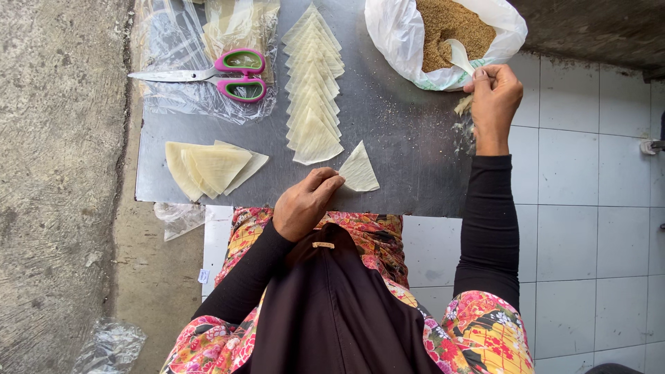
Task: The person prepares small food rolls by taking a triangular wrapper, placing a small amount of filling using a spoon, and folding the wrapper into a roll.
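Observation:
My left hand point(305, 203) rests at the near edge of the grey metal tray point(402, 131), its fingertips pinching the corner of a pale folded pastry triangle point(360, 170). My right hand point(494, 100) is closed around the handle of a white spoon point(459, 55) that dips into a white plastic bag of brown crumbly filling point(450, 24). A few crumbs fall below that hand. A neat column of several folded pastry triangles point(314, 90) lies in the tray's middle.
Pink-and-green scissors point(228, 73) lie on clear plastic wrap holding pastry sheets point(239, 24) at the tray's far left. Loose cut pastry wedges point(208, 167) sit at near left. Concrete ground is to the left, white floor tiles to the right.

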